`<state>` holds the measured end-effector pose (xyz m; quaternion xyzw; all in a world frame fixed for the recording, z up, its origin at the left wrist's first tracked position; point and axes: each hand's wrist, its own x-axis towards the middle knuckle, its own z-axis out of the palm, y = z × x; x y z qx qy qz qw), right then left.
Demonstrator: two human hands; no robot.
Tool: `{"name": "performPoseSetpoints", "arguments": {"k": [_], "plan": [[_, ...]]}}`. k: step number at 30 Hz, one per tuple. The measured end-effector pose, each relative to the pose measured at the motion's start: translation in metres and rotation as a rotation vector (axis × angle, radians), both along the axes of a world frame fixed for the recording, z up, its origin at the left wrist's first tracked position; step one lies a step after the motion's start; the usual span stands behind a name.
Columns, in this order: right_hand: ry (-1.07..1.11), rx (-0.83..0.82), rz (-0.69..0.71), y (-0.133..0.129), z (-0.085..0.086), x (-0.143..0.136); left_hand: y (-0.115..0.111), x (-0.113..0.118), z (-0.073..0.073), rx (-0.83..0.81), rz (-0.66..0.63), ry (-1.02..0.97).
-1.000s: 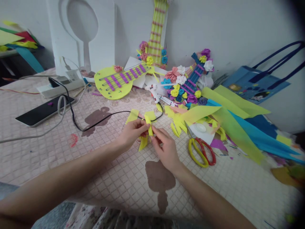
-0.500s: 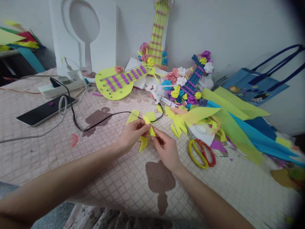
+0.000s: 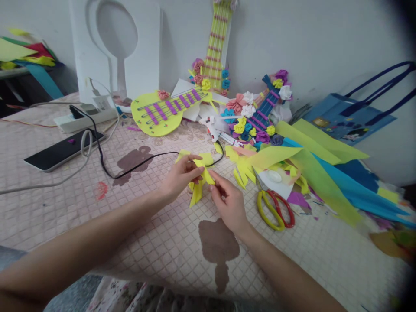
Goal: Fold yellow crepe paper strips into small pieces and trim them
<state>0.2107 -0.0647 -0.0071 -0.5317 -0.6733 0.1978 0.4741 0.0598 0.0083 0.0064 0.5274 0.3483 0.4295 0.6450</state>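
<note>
Between my two hands is a small piece of yellow crepe paper (image 3: 205, 173). My left hand (image 3: 182, 175) pinches its left side between thumb and fingers. Fingertips of my right hand (image 3: 227, 197) grip the lower right edge. Other yellow paper pieces (image 3: 196, 194) lie on the table just below and behind my fingers. Past my hands rests a white hot glue gun (image 3: 211, 128), its black cord curving round behind them. Scissors (image 3: 275, 209) with one yellow and one red handle lie right of my right hand.
A yellow paper guitar (image 3: 159, 125) and a blue flower-covered guitar (image 3: 261, 115) stand at the back. Crepe paper strips (image 3: 325, 173) and scraps cover the right side. At left are a black phone-like slab (image 3: 61, 151), a power strip (image 3: 84, 119) and cables. A blue bag (image 3: 351, 115) stands far right.
The yellow paper is spread wider between my hands. My left fingers have lifted and shifted their hold, and my right hand has moved slightly to the right.
</note>
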Motion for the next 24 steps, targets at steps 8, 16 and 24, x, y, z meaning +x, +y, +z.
{"name": "performPoseSetpoints", "arguments": {"k": [8, 16, 24], "plan": [[0.134, -0.093, 0.011, 0.0, -0.001, 0.006, 0.01, -0.008, 0.008, 0.214, -0.144, 0.113], [0.109, -0.071, 0.026, -0.001, 0.002, 0.007, 0.022, -0.016, 0.011, 0.222, -0.289, 0.061], [0.09, -0.052, 0.023, -0.002, 0.003, 0.007, 0.029, -0.021, 0.011, 0.188, -0.315, 0.057]]}}
